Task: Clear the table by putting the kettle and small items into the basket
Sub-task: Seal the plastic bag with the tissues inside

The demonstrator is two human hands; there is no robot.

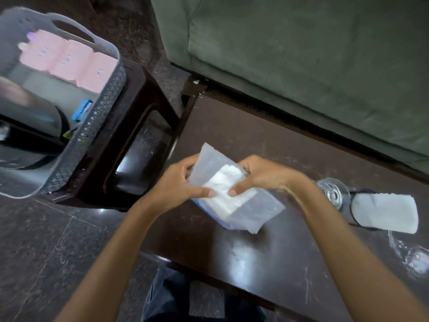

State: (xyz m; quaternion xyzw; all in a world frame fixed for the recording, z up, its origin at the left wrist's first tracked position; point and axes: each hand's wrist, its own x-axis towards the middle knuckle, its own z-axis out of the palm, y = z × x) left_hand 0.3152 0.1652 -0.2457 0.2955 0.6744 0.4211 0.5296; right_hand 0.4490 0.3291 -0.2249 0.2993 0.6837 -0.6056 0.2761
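- Step in hand: one of the small items, a translucent plastic bag (246, 205) with a white wad inside, is being picked up for the basket (102, 112).
- The left hand (178, 182) pinches the bag's near-left edge, thumb on top and fingers curled behind.
- The right hand (260, 175) grips the far-right side the same way, its thumb pressing on the white wad. Both hands are clamped on the bag.
- The bag sits at the left end of the worktop (255, 263); whether it is lifted clear or touching, I cannot tell.
- The basket stands at 10 o'clock from the hands, on a dark stool (139, 89) just off the worktop's corner.
- The kettle (25, 108), blurred at the frame edge, looks to be lying in the basket already, with a pink pack (67, 56) and a small blue item (81, 110).
- Next move, as I judge it: carry the bag toward 10 o'clock, over the gap and the basket's rim, and drop it into the free space between the pink pack and the kettle. The bag is limp, so a two-handed hold suits it.
- Not yet cleared: a clear glass (334, 191) on its side at 3 o'clock of the bag, touching a white paper (387, 212).
- The worktop is dark, glossy and scuffed. A green sofa (301, 54) runs along it at 12 to 2 o'clock. The floor (46, 240) is dark speckled stone.
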